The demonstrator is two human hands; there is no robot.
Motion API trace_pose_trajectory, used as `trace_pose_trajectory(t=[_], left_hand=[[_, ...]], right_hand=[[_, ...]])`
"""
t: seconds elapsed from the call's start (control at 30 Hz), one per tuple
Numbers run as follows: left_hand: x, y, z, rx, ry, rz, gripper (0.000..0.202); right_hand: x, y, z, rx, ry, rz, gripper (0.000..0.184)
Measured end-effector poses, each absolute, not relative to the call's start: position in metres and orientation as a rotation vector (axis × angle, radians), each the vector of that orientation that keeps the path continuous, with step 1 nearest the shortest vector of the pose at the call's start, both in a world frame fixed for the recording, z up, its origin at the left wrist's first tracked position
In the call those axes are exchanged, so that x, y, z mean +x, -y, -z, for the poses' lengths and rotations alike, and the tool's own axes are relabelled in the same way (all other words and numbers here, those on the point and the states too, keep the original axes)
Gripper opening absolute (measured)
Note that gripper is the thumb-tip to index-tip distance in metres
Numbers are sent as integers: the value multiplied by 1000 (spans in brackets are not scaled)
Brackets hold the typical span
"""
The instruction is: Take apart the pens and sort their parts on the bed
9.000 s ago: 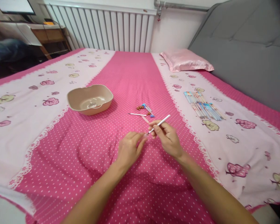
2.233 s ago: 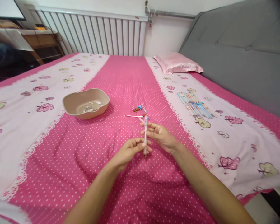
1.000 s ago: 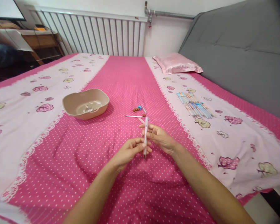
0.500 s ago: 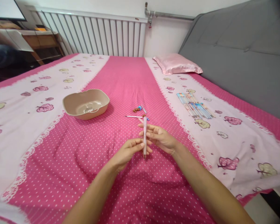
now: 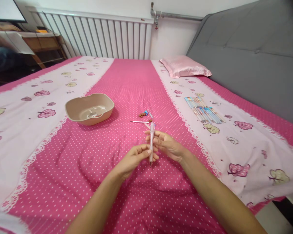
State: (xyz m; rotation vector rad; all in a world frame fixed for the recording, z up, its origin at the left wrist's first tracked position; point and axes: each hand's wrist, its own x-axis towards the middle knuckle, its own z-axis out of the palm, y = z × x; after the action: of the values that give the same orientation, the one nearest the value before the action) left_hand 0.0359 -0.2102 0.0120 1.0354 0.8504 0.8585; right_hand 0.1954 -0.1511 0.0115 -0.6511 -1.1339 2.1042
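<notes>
Between my hands a pale pink pen point(image 5: 151, 138) stands nearly upright in view, its tip pointing down toward me. My left hand point(image 5: 134, 158) pinches the lower barrel between thumb and fingers. Higher up, my right hand point(image 5: 169, 144) has its thumb and fingers closed round the barrel. Just beyond the pen's top lie a thin white refill point(image 5: 139, 122) with a dark tip, small brown pieces point(image 5: 142, 115), a bright blue piece point(image 5: 146, 112) and a short pale tube point(image 5: 150, 114). Other small parts there are partly hidden behind the pen.
A beige plastic basin point(image 5: 88, 121) with small white bits inside rests at the left. Rows of assembled pens point(image 5: 206, 112) lie on the right of the pink bedsheet point(image 5: 136, 78). Behind are a pillow point(image 5: 185, 67), a radiator point(image 5: 107, 35) and a grey headboard point(image 5: 256, 65). Another person's arm point(image 5: 5, 27) shows far left.
The pen's upper end has tipped very slightly to the right. Both hands keep nearly the same place and hold.
</notes>
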Motion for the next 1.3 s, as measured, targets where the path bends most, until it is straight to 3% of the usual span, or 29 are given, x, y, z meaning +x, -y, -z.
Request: trace_pose_trajectory(t=[0.2,0.77,1.3], left_hand=[[35,210,-11,1010,-829,-870,23],[38,209,-8,1259,-990,-884,22],[38,209,1,1720,-1354,-1412,13]], right_hand=[[200,148,-14,-563,1142,-2200,45],[198,148,-9,-699,1270,-1950,41],[195,167,-25,-486,1765,-1166,26]])
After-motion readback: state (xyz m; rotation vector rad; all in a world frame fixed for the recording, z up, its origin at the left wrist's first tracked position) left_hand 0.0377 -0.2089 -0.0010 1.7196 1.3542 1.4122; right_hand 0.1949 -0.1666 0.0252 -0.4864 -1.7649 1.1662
